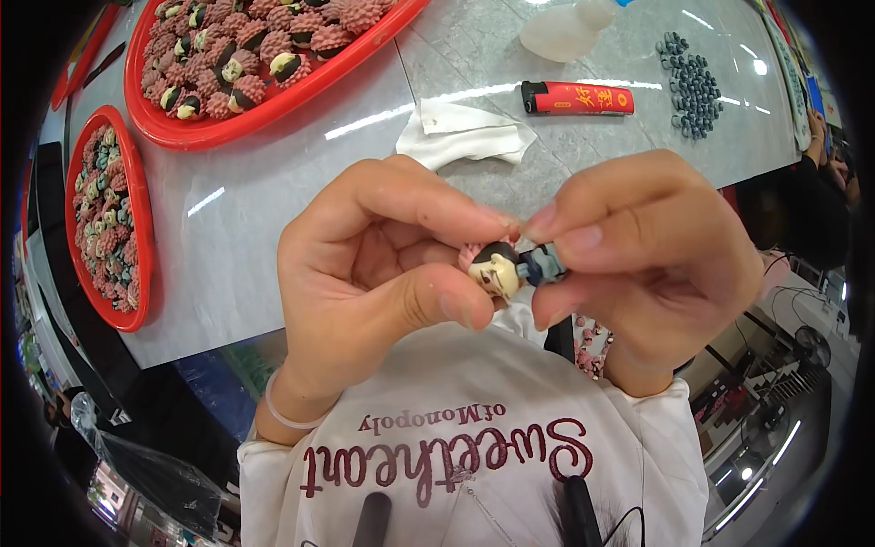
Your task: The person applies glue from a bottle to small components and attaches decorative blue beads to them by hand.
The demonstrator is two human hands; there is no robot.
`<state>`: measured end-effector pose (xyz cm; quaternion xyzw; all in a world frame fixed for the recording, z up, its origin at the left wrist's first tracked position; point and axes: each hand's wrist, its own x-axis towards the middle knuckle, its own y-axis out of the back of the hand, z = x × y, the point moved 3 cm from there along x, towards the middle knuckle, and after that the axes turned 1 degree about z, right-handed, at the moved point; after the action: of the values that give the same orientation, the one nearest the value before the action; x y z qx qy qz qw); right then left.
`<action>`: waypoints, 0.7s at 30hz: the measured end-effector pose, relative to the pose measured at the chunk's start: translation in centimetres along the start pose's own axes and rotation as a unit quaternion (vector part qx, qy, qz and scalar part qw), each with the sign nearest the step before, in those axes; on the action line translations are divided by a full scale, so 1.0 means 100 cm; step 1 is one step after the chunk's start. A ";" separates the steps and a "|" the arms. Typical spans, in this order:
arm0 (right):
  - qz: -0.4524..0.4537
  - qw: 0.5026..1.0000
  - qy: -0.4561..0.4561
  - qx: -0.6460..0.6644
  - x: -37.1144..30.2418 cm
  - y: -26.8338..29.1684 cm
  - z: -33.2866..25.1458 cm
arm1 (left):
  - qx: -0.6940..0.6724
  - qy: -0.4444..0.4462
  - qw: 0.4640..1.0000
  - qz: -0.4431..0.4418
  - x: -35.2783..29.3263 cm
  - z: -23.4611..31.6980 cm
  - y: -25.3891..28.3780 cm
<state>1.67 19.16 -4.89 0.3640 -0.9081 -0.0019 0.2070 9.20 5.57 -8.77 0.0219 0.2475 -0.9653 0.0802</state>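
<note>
In front of my chest, my left hand [378, 251] pinches a small figurine head [492, 269] with a cream face, a black band and pink bumpy hair. Thumb and fingertips close round its sides. My right hand [647, 242] grips a small blue-grey figurine body [544, 264] between thumb and fingers. The body's narrow end meets the underside of the head; whether it sits inside cannot be seen. Both hands are held above the near edge of the table, their fingertips nearly touching.
A large red tray [196, 137] of pink-haired heads stands far left, and a smaller red tray [141, 228] of mixed figurine parts nearer. Beyond my hands lie a white cloth [465, 135], a red lighter [579, 98], a translucent bottle [565, 32] and several blue-grey bodies [693, 87] on the grey table [246, 246].
</note>
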 end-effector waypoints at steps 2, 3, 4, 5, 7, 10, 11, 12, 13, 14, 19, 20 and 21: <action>0.009 0.995 0.076 -0.057 0.002 -0.003 -0.004 | -0.008 -0.003 1.000 -0.010 -0.001 -0.001 0.000; 0.009 0.996 0.075 -0.057 0.002 -0.002 -0.005 | -0.008 -0.002 1.000 -0.010 -0.001 -0.001 0.000; -0.004 0.994 0.078 -0.076 0.004 -0.002 -0.008 | 0.002 -0.015 1.000 0.003 0.000 0.001 -0.001; -0.016 0.992 0.081 -0.096 0.005 -0.002 -0.009 | 0.013 -0.028 0.999 0.015 0.000 0.002 -0.001; -0.005 0.991 0.072 -0.112 0.004 -0.004 -0.014 | 0.043 -0.052 0.998 0.009 0.001 0.003 0.002; -0.002 0.990 0.057 -0.128 0.007 -0.006 -0.014 | 0.081 -0.089 0.993 0.002 0.003 0.006 0.005; -0.012 0.990 0.049 -0.128 0.009 -0.007 -0.013 | 0.088 -0.102 0.991 0.003 0.002 0.009 0.006; -0.014 0.991 0.055 -0.124 0.009 -0.008 -0.012 | 0.093 -0.106 0.990 0.007 0.001 0.012 0.005; -0.010 0.987 0.067 -0.143 0.009 -0.010 -0.009 | 0.067 -0.044 0.996 0.027 0.001 0.013 0.006; -0.006 0.984 0.083 -0.157 0.012 -0.015 -0.004 | 0.044 0.014 0.998 0.052 0.000 0.014 0.008; -0.023 0.968 0.120 -0.217 0.009 -0.024 -0.010 | 0.034 -0.155 0.987 -0.015 0.002 0.036 0.027; 0.023 0.971 0.109 -0.211 0.007 -0.015 -0.012 | 0.114 -0.224 0.967 0.030 0.004 0.054 0.043; 0.070 0.971 0.096 -0.205 0.006 -0.008 -0.013 | 0.192 -0.290 0.935 0.073 0.002 0.077 0.063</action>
<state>2.32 18.41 -3.58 0.2475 -0.8874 -0.1388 0.3633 10.01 -3.59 -5.00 -0.2258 0.0216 -0.9504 0.2130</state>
